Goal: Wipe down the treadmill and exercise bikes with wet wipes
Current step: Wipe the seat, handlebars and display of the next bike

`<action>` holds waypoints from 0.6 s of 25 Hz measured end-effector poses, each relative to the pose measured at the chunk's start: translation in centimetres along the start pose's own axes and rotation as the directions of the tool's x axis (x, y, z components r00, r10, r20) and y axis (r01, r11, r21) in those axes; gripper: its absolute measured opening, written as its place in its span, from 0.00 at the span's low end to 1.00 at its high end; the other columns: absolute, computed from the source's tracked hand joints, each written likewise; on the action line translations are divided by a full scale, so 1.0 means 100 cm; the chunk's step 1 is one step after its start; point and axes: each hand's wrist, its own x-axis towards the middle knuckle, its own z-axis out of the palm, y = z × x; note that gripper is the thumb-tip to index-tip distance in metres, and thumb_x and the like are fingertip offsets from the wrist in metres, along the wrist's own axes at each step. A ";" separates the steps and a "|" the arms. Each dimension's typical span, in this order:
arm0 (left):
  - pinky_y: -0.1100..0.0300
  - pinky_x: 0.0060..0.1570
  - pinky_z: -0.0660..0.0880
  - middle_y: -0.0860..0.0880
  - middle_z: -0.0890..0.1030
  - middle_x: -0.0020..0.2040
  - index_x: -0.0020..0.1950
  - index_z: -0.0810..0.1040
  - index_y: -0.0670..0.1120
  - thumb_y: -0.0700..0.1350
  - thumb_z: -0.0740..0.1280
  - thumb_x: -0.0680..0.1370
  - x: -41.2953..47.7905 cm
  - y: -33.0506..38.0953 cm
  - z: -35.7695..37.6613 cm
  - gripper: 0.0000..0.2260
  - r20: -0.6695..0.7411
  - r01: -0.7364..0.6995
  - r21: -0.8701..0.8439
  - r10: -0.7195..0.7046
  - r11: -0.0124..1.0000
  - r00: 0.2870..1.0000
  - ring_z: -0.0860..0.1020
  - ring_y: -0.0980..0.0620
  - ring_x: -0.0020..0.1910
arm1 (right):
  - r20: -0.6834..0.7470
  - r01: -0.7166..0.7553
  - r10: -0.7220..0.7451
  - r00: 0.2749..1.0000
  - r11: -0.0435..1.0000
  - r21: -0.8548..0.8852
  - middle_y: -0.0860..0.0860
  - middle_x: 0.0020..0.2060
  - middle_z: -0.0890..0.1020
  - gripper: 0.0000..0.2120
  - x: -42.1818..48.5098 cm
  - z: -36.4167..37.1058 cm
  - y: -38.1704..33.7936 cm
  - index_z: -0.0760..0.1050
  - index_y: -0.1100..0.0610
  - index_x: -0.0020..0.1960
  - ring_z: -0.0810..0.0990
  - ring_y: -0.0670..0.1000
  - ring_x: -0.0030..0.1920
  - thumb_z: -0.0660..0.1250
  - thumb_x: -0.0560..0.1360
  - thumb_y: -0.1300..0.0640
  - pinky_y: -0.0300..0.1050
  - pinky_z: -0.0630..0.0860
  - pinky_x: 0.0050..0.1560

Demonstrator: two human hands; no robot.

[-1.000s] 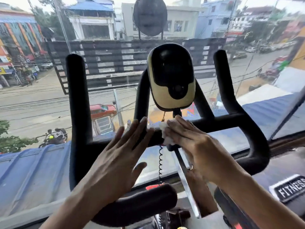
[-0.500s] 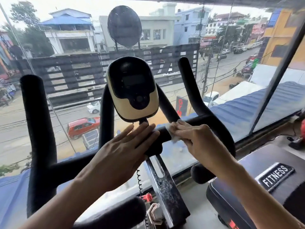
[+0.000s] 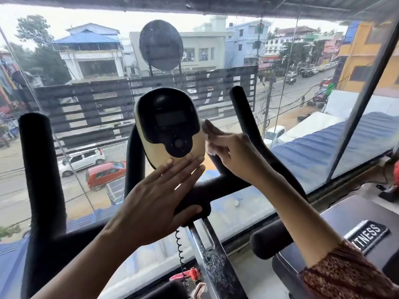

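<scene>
We press a white wipe [image 3: 207, 140] with our right hand [image 3: 234, 155] against the bike console's [image 3: 169, 128] side; our left hand [image 3: 157, 201] lies flat below it.

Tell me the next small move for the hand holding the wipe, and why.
Probably sweep the wipe leftward across the console's black face. The right hand pinches the wipe at the console's right edge, so the face lies next in its path, while the left hand's flat fingers brace the console's lower edge.

Big window [image 3: 97, 24] ahead. Outside, a slatted dark signboard [image 3: 86, 104] with a round disc [image 3: 160, 45] above it. Street [image 3: 21, 190] below: red car [image 3: 105, 174] beside white car [image 3: 81, 160]. Blue roof [image 3: 336, 143] right, yellow building [image 3: 367, 57] beyond.
</scene>
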 end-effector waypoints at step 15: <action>0.52 0.75 0.49 0.45 0.58 0.77 0.72 0.69 0.44 0.58 0.57 0.79 -0.024 -0.009 -0.005 0.27 -0.040 0.024 -0.130 -0.030 0.991 0.999 0.54 0.50 0.77 | -0.122 -0.243 0.222 0.967 0.951 -0.193 0.58 0.68 0.71 0.23 -0.081 0.010 -0.015 0.68 0.62 0.70 0.66 0.54 0.71 0.62 0.76 0.70 0.27 0.50 0.67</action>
